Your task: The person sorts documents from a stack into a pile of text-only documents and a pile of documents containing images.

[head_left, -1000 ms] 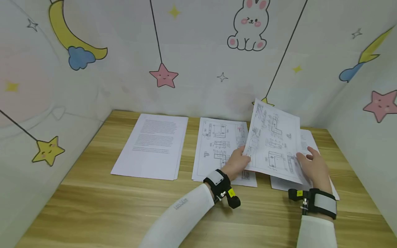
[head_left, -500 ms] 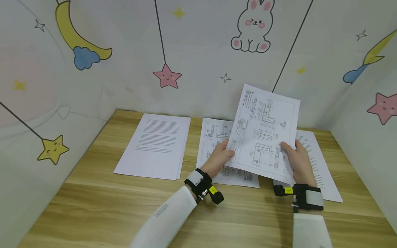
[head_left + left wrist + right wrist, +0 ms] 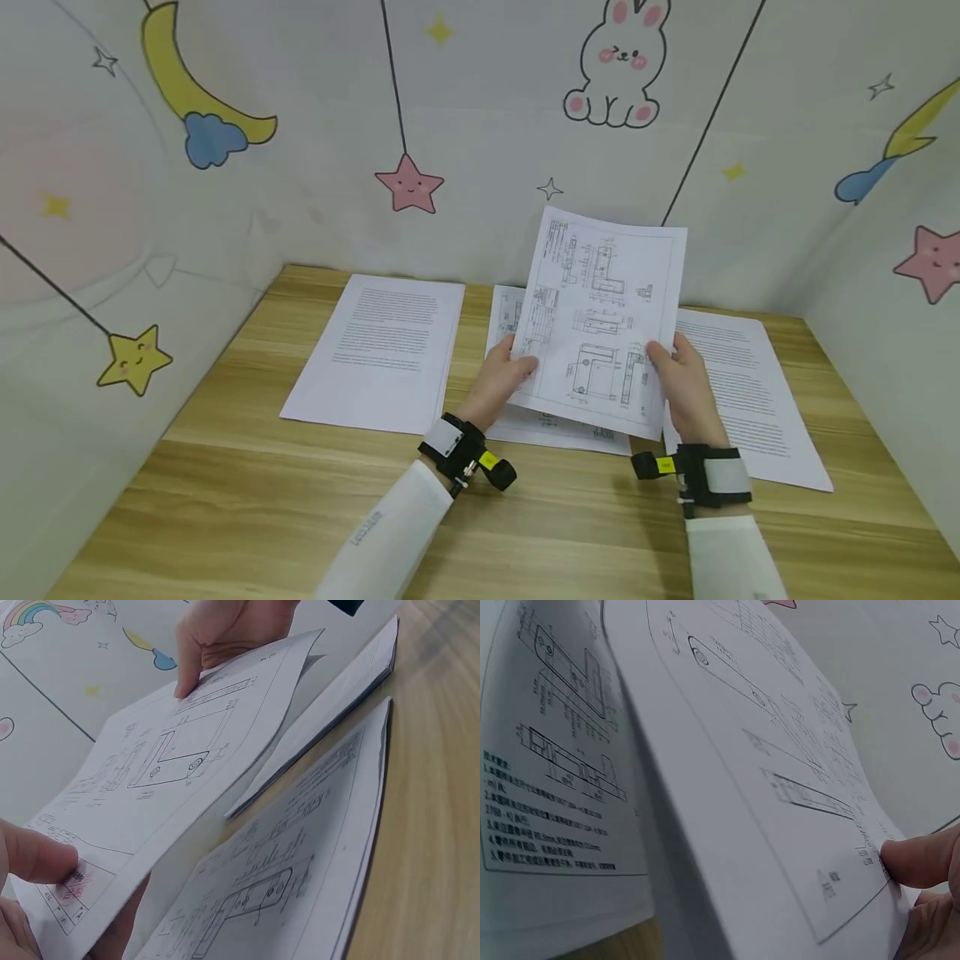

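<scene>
Both hands hold a sheet with technical drawings tilted up above the table. The left hand pinches its left edge, thumb on the printed face; in the left wrist view that thumb lies by a red mark. The right hand pinches the right edge, its thumb on top in the right wrist view. Beneath the raised sheet lies a stack of drawings, partly covered by it. Whether the hands hold one sheet or several, I cannot tell.
A stack of text pages lies at the left of the wooden table. Another text stack lies at the right, partly behind the right hand. A patterned wall stands along the back edge.
The held sheet has moved left, from above the right stack to above the middle one, and is raised higher. Both hands have moved left with it; the right stack is more exposed.
</scene>
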The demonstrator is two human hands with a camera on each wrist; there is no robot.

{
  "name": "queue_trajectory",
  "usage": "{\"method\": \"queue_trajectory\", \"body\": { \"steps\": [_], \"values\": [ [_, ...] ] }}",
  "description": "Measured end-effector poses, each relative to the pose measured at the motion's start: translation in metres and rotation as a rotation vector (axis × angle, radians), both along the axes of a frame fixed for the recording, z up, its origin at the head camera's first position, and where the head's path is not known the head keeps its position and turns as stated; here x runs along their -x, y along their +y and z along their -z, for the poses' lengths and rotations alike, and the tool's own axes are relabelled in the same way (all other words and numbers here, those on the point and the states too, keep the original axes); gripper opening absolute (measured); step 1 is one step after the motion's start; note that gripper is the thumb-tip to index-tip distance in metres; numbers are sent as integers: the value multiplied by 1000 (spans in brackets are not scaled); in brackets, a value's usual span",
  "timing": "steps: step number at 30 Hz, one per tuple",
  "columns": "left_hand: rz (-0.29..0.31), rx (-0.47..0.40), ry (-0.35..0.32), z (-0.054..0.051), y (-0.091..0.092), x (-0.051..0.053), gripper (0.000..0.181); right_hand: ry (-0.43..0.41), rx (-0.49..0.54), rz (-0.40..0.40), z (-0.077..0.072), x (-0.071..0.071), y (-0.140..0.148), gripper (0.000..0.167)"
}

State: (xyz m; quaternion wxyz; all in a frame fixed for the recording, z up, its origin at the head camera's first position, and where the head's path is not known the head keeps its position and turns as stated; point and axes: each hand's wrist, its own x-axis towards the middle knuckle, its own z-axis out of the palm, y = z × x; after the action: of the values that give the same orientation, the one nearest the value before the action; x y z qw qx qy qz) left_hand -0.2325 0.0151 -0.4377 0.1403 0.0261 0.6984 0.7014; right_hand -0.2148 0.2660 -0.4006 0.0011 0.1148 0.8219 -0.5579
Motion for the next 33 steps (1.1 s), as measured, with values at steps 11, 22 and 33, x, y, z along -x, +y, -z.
{"method": "queue_trajectory", "body": {
  "steps": [11,22,33],
  "values": [
    [-56,47,-111,3,-27,6,54,-40,-74,-64,22,8,-24,47],
    [-41,218,-32,14,-31,6,45,-79,-110,-68,37,12,-28,45],
    [0,593,70,13,-34,5,40,-27,-343,-188,50,18,-30,61]
  ]
}}
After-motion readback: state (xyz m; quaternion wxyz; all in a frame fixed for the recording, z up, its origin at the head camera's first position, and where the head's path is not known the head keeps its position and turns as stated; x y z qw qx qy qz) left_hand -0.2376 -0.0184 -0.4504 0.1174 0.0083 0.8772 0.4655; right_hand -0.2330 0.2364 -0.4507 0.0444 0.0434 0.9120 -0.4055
